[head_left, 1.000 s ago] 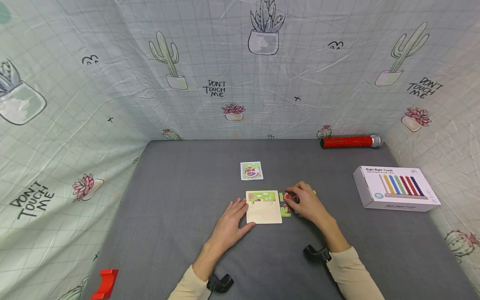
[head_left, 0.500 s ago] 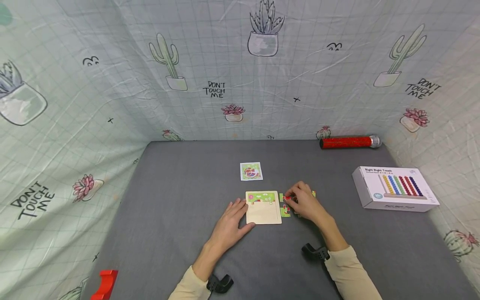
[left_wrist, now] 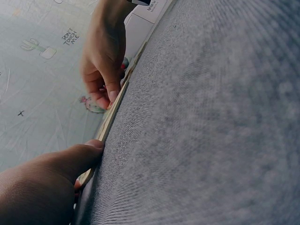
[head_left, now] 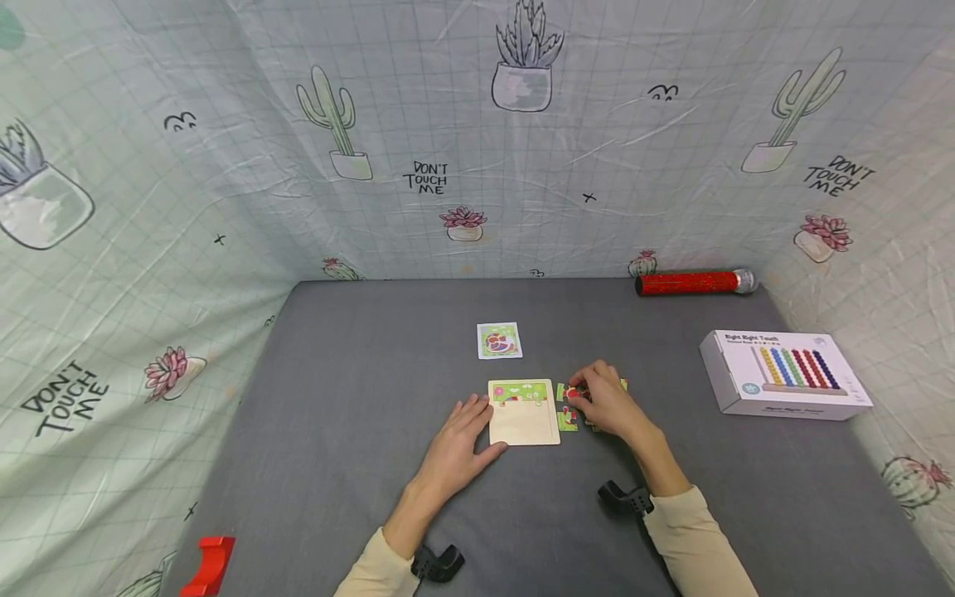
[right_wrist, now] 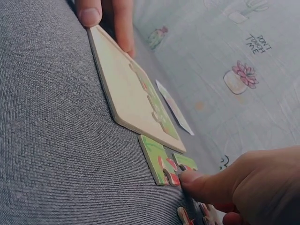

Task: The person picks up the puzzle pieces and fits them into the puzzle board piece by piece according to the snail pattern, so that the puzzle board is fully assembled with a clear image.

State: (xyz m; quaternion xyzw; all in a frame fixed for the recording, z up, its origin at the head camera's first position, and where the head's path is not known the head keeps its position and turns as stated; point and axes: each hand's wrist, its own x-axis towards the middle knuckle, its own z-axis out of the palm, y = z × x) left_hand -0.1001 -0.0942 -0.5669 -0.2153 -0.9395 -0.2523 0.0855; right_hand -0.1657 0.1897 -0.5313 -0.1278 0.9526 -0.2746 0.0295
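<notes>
My left hand (head_left: 458,439) rests against the left side of a pale wooden puzzle board (head_left: 525,427), thumb at its lower edge and fingers spread along its side. Green printed puzzle pieces (head_left: 522,390) fill the top strip of the board; below it is bare wood. Just right of the board, my right hand (head_left: 608,405) pinches a green and red puzzle piece (right_wrist: 186,161) low over the table with thumb and index finger. Another green puzzle piece (right_wrist: 153,161) lies beside it, close to the board's edge. More loose pieces (right_wrist: 183,215) are partly hidden under the right hand.
A small picture card (head_left: 500,341) lies behind the board. To the right stands a white box (head_left: 787,373) with a bead counter on it. A red tube (head_left: 694,283) lies at the back right, and a red curved block (head_left: 210,565) at the front left.
My right wrist has shifted slightly left, with the fingers staying at the same puzzle piece. My left hand keeps its place at the board.
</notes>
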